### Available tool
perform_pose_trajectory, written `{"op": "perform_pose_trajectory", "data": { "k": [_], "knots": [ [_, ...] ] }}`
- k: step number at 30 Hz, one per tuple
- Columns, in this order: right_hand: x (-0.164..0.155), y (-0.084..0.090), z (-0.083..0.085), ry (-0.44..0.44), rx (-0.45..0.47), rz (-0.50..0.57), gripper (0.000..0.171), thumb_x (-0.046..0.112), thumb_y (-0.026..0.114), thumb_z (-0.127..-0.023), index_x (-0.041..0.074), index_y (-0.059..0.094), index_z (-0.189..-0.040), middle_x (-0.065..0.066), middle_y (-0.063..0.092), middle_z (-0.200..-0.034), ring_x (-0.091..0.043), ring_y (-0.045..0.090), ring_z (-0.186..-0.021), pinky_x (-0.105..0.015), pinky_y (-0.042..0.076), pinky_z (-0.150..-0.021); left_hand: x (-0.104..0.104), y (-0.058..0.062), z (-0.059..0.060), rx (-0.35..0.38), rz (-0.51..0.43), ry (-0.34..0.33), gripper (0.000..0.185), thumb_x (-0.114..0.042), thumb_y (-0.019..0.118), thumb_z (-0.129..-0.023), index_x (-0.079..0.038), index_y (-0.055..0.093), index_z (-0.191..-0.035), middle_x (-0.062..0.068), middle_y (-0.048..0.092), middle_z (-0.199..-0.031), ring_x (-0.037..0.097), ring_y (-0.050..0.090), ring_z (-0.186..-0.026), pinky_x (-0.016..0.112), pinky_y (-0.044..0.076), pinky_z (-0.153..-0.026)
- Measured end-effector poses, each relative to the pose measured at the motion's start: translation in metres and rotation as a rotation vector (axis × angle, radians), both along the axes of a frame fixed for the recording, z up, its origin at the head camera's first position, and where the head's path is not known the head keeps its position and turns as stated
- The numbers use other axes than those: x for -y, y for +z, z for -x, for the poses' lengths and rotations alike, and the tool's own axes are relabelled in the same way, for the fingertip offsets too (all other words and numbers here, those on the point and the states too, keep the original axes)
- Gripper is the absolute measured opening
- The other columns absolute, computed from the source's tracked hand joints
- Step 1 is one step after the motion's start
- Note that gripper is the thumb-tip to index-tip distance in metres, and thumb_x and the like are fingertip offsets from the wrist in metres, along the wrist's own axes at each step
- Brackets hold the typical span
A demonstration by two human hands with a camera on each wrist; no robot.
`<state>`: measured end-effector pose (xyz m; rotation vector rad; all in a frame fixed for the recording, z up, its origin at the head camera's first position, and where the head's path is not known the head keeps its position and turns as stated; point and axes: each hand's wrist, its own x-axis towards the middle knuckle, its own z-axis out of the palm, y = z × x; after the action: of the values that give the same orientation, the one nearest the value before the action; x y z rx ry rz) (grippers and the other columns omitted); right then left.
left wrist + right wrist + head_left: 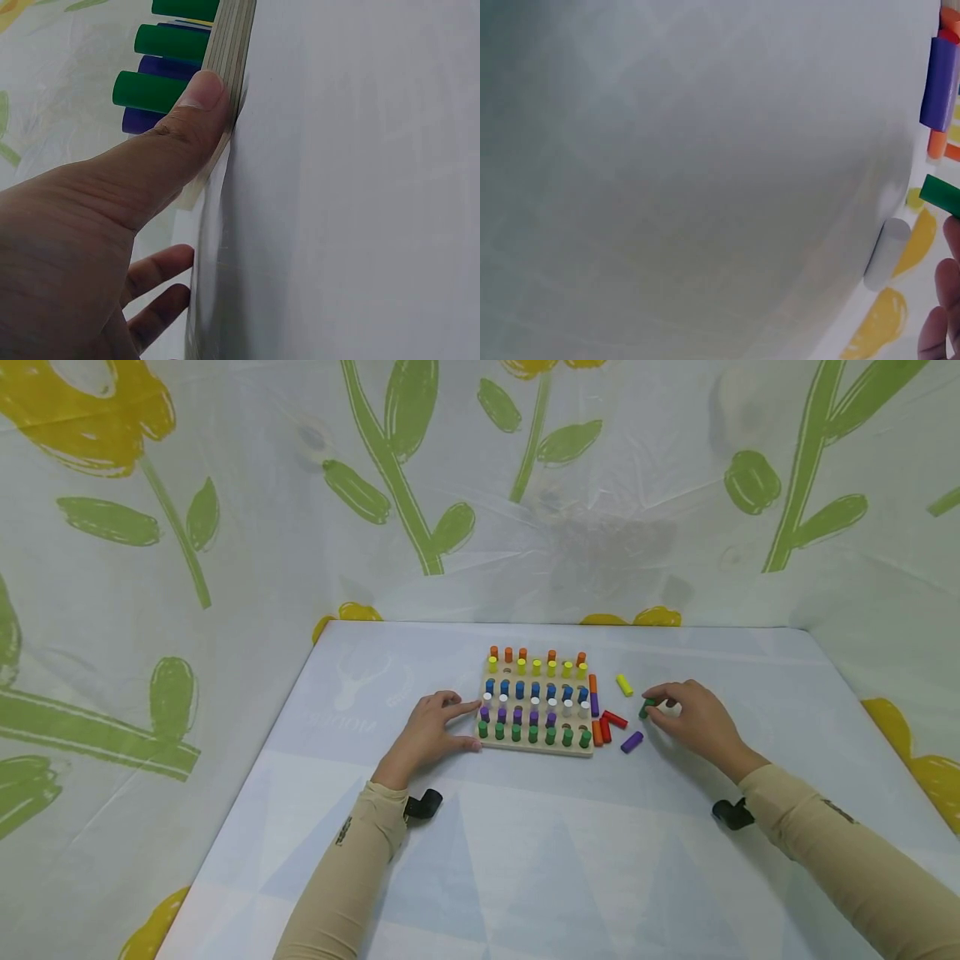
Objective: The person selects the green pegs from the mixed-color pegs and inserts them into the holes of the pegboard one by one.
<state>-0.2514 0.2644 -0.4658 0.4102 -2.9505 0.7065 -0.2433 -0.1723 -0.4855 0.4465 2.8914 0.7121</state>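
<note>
A wooden pegboard (525, 747) bears rows of orange, yellow, blue, white, purple and green pegs, with a few holes bare. At its left edge rests my left hand (429, 731), index finger and thumb extended against the board. The left wrist view shows the thumb (202, 94) on the board's edge beside green pegs (171, 43). My right hand (693, 718), right of the board, pinches a green peg (647, 707) between thumb and fingers. In the right wrist view this hand is mostly cut off, but the peg's end shows.
Loose pegs lie right of the board: a yellow peg (624, 685), a purple peg (632, 742), a red peg (615, 719) and several others along the board's edge. A white peg (887, 253) lies near the right hand. Flower-patterned sheeting (262, 527) surrounds the table (525, 860).
</note>
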Motion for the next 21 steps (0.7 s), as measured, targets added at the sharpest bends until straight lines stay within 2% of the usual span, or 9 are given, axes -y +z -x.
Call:
{"op": "perform_pose_trajectory", "data": {
  "k": [21],
  "knots": [
    [0.009,0.0032,-0.0017,0.025,-0.007,0.0,0.027,0.015,0.072,-0.094,0.004,0.072,-0.119,-0.013,0.07,-0.11,-0.03,0.056,-0.1,-0.048,0.052,-0.081,0.0,0.0,-0.0002,0.0,-0.007,0.004,0.079,-0.053,0.081,-0.081,-0.031,0.051,-0.151,0.011,0.045,-0.146,0.036,0.037,-0.136,0.051,0.032,-0.116]
  ]
}}
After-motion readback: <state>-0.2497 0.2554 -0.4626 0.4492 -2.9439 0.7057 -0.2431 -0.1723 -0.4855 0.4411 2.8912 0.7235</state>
